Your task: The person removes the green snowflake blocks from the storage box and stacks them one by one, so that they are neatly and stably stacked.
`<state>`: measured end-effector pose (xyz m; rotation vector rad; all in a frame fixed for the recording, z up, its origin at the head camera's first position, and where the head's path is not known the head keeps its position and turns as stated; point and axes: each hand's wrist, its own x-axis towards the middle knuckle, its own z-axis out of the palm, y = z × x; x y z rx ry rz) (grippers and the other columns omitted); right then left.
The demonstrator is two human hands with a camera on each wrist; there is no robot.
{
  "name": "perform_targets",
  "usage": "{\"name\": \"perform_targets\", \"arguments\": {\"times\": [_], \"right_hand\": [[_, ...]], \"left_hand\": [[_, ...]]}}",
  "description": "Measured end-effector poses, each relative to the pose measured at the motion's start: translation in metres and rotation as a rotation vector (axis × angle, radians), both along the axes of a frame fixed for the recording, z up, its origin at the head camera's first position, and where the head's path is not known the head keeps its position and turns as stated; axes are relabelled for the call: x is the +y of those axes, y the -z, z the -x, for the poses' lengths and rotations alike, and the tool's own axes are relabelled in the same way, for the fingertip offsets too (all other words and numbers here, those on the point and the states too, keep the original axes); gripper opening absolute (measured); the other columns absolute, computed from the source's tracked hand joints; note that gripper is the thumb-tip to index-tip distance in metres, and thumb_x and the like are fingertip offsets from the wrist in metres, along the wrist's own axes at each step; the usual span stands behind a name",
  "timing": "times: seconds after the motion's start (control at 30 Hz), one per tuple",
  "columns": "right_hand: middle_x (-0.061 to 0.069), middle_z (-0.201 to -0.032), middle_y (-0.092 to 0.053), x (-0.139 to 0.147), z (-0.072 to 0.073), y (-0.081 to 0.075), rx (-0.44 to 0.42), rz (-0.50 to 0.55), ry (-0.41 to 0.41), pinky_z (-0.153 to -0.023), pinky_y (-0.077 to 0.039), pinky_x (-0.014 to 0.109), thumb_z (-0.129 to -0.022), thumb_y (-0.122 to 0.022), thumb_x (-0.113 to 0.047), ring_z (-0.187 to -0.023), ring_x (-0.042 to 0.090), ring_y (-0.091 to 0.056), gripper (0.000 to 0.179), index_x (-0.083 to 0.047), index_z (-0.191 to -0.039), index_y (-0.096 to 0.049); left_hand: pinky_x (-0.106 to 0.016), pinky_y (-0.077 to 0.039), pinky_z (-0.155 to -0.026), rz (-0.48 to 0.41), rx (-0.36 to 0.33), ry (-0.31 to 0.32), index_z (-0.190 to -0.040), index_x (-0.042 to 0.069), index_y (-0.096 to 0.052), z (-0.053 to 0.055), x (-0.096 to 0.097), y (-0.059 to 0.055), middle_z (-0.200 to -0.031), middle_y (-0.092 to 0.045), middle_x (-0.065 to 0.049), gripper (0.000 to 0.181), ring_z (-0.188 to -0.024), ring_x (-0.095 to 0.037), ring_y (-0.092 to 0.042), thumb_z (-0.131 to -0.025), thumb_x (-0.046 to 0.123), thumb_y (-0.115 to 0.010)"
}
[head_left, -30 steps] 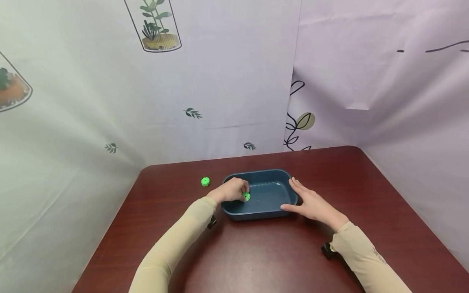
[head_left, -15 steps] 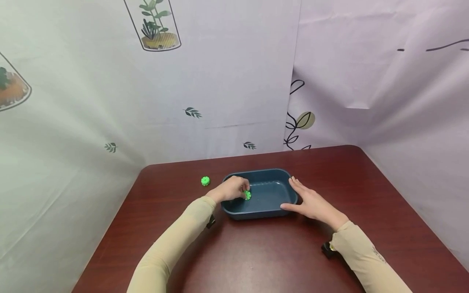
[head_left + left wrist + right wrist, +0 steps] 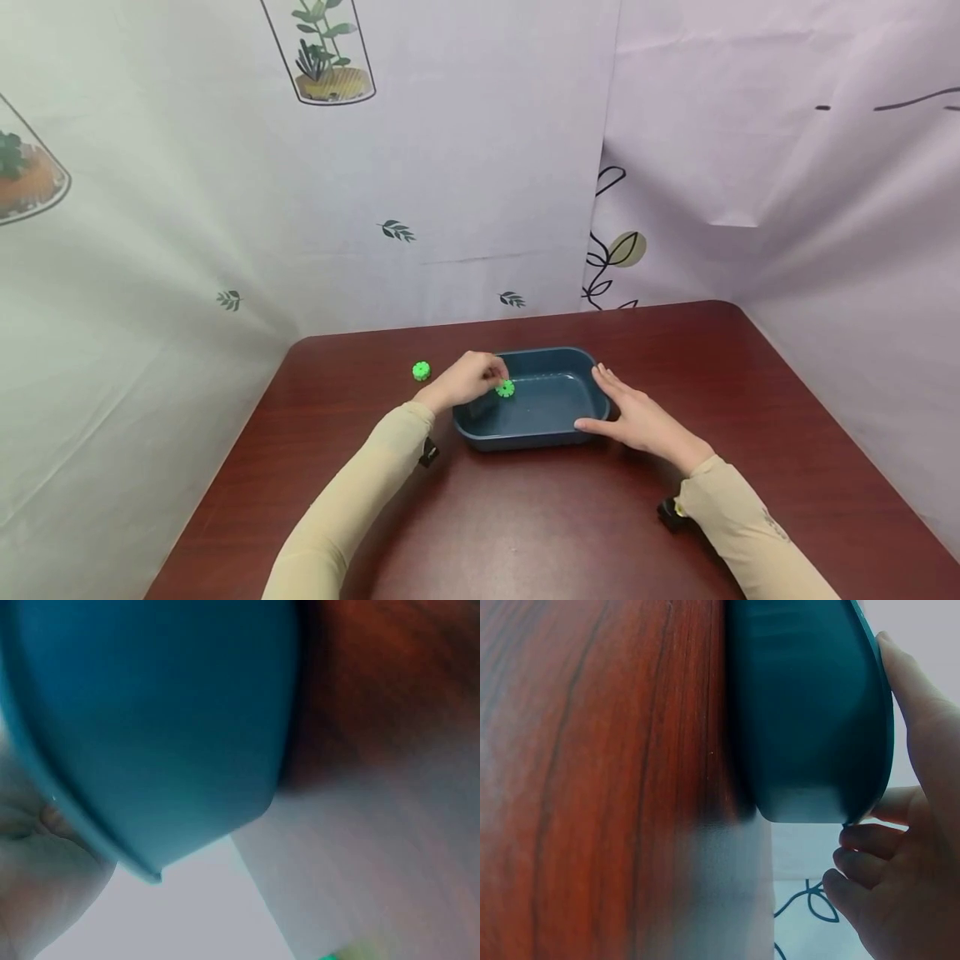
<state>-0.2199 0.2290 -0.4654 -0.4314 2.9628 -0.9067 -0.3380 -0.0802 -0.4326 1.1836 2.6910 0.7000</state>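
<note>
A dark blue oblong tray (image 3: 540,440) with rounded corners sits on the table, its outer wall (image 3: 172,735) filling much of the left wrist view. Over its left end, my left hand (image 3: 467,379) pinches a small green notched disc (image 3: 506,388) at its fingertips. My right hand (image 3: 641,421) is spread at the tray's right end, thumb on the near rim and straight fingers along the far corner. In the right wrist view the right hand's thumb and fingertips are right at the rim. Left of the tray lies a short stack of green notched discs (image 3: 422,371).
The dark red-brown table (image 3: 517,517) is glossy, with its far edge close behind the tray. A white printed cloth (image 3: 480,167) hangs behind and along both sides.
My left hand has risen slightly and shifted back and left, and the green disc has moved with it. My right hand and the tray have stayed put.
</note>
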Motion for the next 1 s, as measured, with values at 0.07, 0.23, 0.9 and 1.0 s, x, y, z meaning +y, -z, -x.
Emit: {"name": "perform_targets", "arguments": {"times": [0.07, 0.23, 0.9, 1.0], "right_hand": [[0.019, -0.166, -0.016, 0.000, 0.000, 0.000, 0.000, 0.002, 0.001, -0.108, -0.034, 0.064, -0.080, -0.063, -0.078, -0.146, 0.046, -0.027, 0.116, -0.007, -0.161, -0.022], [0.019, -0.166, -0.016, 0.000, -0.001, -0.001, -0.005, 0.010, 0.003, -0.108, -0.034, 0.065, -0.080, -0.064, -0.076, -0.146, 0.046, -0.027, 0.115, -0.007, -0.161, -0.021], [0.022, -0.165, -0.016, -0.004, -0.008, -0.002, -0.011, -0.007, 0.005, -0.106, -0.036, 0.066, -0.082, -0.065, -0.074, -0.145, 0.049, -0.026, 0.114, -0.005, -0.161, -0.021], [0.023, -0.164, -0.017, -0.005, -0.008, -0.004, -0.008, -0.011, 0.012, -0.105, -0.035, 0.067, -0.082, -0.065, -0.074, -0.144, 0.050, -0.026, 0.114, -0.005, -0.161, -0.021]], "left_hand": [[-0.027, -0.055, -0.078, -0.037, 0.022, -0.030, -0.103, 0.009, -0.074, 0.002, -0.005, -0.004, -0.097, -0.071, 0.000, 0.010, -0.089, -0.012, -0.066, -0.097, 0.006, -0.066], [-0.030, -0.055, -0.076, -0.113, 0.058, -0.123, -0.101, 0.010, -0.073, 0.007, -0.022, -0.016, -0.095, -0.070, 0.000, 0.008, -0.086, -0.013, -0.065, -0.098, 0.009, -0.067], [-0.047, -0.053, -0.086, -0.305, 0.021, -0.447, -0.110, 0.008, -0.073, 0.019, -0.116, -0.017, -0.107, -0.072, -0.009, 0.016, -0.101, -0.028, -0.066, -0.100, 0.017, -0.064], [-0.048, -0.053, -0.087, -0.327, 0.002, -0.496, -0.110, 0.006, -0.073, 0.020, -0.125, -0.012, -0.107, -0.072, -0.010, 0.016, -0.100, -0.030, -0.067, -0.100, 0.015, -0.064]]}}
